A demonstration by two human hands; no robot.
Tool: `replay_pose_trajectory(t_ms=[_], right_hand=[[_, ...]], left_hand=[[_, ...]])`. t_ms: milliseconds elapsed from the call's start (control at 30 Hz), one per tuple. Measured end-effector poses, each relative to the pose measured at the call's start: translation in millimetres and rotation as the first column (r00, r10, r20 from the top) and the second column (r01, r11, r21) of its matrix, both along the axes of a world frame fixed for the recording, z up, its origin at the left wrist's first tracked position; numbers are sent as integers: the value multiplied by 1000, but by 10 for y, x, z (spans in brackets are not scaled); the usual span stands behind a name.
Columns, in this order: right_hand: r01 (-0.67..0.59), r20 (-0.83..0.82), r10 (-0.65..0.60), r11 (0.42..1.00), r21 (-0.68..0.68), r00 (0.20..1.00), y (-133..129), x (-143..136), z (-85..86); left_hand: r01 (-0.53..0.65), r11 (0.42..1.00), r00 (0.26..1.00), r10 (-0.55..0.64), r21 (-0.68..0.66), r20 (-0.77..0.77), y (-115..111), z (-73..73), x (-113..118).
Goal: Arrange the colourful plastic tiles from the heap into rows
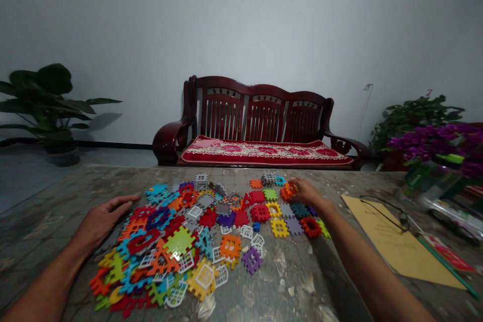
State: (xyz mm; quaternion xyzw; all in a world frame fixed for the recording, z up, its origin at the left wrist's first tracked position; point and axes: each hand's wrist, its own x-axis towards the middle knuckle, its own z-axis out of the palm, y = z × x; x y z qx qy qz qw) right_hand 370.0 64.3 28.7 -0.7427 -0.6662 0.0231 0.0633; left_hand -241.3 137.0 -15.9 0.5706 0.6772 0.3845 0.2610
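My left hand (105, 214) rests on the table at the left edge of a heap of colourful plastic interlocking building pieces (181, 241). Its fingers are stretched out and hold nothing. My right hand (305, 191) has its fingers closed on an orange interlocking block (289, 191) at the far right of the pieces. Close to that block lie a lime green piece (270, 194), a grey piece (287, 210) and a dark teal piece (300, 210). Nearer to me are a yellow window piece (279, 228), a purple-grey piece (294, 226) and a red-orange block (311, 227).
On the right lie a tan paper folder (400, 241), eyeglasses (403, 221) and a green pencil (449, 266). A clear bottle (439, 178) stands beside purple flowers (449, 143). Behind the table (287, 282) is a wooden bench (264, 115); a potted plant (49, 110) stands left.
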Motion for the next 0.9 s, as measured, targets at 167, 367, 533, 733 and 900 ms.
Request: replay_pose_trajectory(t_ms=[167, 367, 533, 733, 900], right_hand=[[-8, 47, 9, 999, -35, 999, 43, 26, -14], [-1, 82, 7, 998, -70, 997, 77, 18, -48], [4, 75, 2, 997, -82, 997, 78, 8, -78], [-14, 28, 15, 999, -36, 999, 29, -59, 9], [-115, -308, 174, 973, 200, 935, -207, -577, -24]], left_hand=[[9, 1000, 1000, -8, 16, -24, 30, -34, -16], [4, 1000, 999, -4, 8, -38, 48, -62, -37], [3, 1000, 999, -3, -1, -38, 43, -59, -49], [-1, 1000, 1000, 1, -1, 1, 22, -52, -28], [9, 999, 1000, -10, 35, 16, 28, -74, -29]])
